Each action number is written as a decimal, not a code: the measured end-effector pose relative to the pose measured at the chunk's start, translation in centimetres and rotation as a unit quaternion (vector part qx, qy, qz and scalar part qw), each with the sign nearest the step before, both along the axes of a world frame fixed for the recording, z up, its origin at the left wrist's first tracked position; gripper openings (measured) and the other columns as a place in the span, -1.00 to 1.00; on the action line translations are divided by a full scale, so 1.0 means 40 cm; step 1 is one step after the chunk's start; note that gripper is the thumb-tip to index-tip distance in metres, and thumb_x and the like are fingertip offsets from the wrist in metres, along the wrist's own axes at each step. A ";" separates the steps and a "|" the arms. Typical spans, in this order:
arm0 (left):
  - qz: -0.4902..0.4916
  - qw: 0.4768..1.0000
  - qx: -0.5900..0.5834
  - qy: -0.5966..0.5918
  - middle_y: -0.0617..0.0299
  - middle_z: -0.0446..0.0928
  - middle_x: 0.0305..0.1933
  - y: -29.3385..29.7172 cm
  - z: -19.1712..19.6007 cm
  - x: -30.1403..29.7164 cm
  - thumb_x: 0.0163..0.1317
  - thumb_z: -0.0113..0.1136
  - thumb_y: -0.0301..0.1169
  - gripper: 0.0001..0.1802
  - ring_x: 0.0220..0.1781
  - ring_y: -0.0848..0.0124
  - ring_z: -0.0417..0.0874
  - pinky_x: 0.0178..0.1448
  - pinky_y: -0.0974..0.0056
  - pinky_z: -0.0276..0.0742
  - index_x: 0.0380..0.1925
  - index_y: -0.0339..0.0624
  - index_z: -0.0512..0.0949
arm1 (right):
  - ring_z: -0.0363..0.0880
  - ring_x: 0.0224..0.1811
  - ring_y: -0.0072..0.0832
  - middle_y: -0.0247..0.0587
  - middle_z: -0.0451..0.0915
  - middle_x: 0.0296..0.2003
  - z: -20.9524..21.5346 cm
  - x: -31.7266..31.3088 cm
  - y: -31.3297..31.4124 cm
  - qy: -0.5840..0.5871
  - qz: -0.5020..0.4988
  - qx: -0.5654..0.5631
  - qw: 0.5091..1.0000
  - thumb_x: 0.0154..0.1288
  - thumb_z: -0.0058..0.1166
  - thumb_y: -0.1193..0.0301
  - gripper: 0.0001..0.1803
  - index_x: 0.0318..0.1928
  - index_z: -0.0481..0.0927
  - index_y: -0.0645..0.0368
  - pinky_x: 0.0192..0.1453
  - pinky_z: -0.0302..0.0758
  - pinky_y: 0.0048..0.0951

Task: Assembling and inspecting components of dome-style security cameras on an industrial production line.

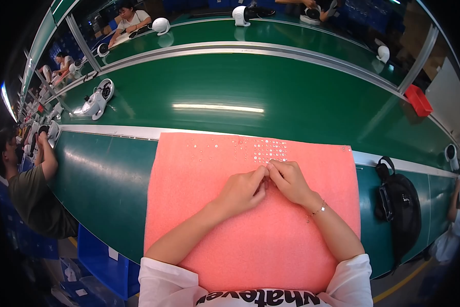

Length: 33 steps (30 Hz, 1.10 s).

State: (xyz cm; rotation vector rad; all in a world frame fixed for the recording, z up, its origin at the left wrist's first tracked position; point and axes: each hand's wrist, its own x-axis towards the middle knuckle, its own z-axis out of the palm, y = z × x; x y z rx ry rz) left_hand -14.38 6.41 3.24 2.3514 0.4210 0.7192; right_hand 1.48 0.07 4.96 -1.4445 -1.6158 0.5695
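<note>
A pink foam sheet [199, 225] lies on the green bench in front of me. Small shiny round pieces [270, 148] sit in close rows near its far edge, and looser ones [202, 148] are scattered to their left. My left hand [245, 188] and my right hand [289, 183] meet just on the near side of the rows, fingers bent and closed, fingertips pressed together. Whatever lies between the fingertips is too small or hidden to make out. A thin bracelet [322, 207] circles my right wrist.
Beyond the bench runs a green conveyor [214, 77] with a white device [97, 100] on its left. A black bag [401, 204] lies to my right; a red bin [418, 101] is farther back. A co-worker [35, 179] sits at left. Blue crates [104, 261] stand below.
</note>
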 end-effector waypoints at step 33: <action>0.004 1.000 0.000 -0.009 0.05 0.52 -0.46 -0.003 0.008 -0.006 0.04 0.09 -0.54 -0.74 -0.46 0.09 0.60 -0.42 0.11 0.51 -0.24 -0.22 0.32 | 0.41 -0.65 -0.13 0.04 0.40 -0.66 0.002 -0.004 0.002 -0.002 0.004 -0.001 1.000 0.33 -0.14 0.41 -0.71 -0.51 0.41 0.32 -0.53 0.31 -0.24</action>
